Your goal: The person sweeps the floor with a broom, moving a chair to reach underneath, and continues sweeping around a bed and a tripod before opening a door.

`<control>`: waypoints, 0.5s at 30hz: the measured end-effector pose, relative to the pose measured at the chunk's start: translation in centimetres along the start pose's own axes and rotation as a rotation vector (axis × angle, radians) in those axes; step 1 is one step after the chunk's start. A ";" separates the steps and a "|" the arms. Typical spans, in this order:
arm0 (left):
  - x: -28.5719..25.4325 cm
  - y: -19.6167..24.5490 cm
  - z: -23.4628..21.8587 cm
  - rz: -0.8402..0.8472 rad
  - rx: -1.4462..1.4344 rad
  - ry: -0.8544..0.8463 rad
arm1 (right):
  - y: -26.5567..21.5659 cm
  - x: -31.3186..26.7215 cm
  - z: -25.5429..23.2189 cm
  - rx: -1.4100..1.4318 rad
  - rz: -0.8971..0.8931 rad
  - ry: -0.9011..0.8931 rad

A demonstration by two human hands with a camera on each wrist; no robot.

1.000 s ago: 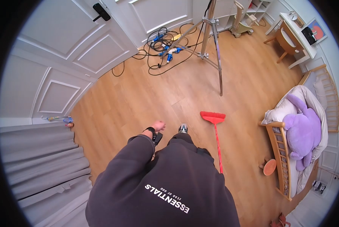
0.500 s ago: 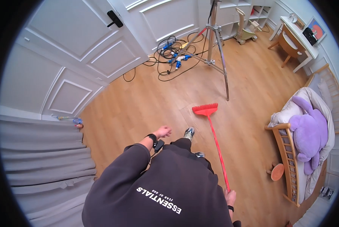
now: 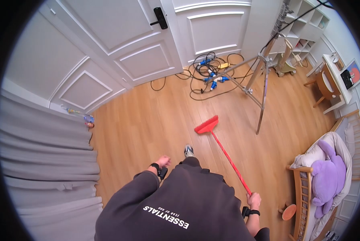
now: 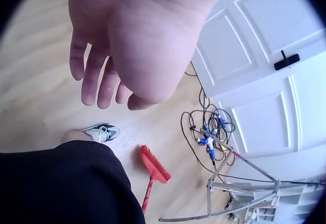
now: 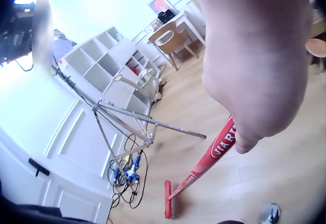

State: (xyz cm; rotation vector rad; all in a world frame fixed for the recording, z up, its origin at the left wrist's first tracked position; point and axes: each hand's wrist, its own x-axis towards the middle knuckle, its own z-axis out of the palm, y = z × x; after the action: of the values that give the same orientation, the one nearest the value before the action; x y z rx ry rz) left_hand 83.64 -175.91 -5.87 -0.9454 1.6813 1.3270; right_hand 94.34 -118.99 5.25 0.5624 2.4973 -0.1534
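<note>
A red broom (image 3: 230,160) slants across the wooden floor in the head view, its bristled head (image 3: 207,125) out in front of the person's shoe. My right hand (image 3: 254,199) grips the upper end of its handle; in the right wrist view the printed red handle (image 5: 216,147) runs out from under that hand. My left hand (image 3: 163,161) hangs in front of the body and holds nothing. Its fingers (image 4: 92,76) are loosely bent and spread in the left wrist view, away from the broom.
A metal tripod stand (image 3: 264,80) stands ahead on the right, with tangled black cables and blue connectors (image 3: 214,80) beside it. A small bed (image 3: 304,197) with a purple plush toy (image 3: 328,176) and a round stool (image 3: 289,212) are at right. Grey curtains (image 3: 47,160) hang at left.
The broom head has swung leftward and turned at an angle. My right hand, hidden at first, has come into view on the handle. The head view has turned, shifting the room rightward.
</note>
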 end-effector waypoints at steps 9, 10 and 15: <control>4.9 8.1 -13.2 0.042 -0.148 0.115 | -17.9 7.4 -7.8 -0.100 -0.119 -0.026; 5.4 8.9 -14.5 0.022 -0.194 0.113 | -19.4 8.2 -9.0 -0.120 -0.142 -0.011; 8.0 13.1 -17.5 0.016 -0.252 0.123 | -25.4 11.2 -14.0 -0.164 -0.212 0.032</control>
State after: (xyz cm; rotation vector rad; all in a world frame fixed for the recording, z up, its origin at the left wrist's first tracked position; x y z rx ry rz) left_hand 66.29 -191.38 -5.22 -1.1815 1.6396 1.5443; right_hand 68.03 -134.75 10.33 0.2346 2.5666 -0.0200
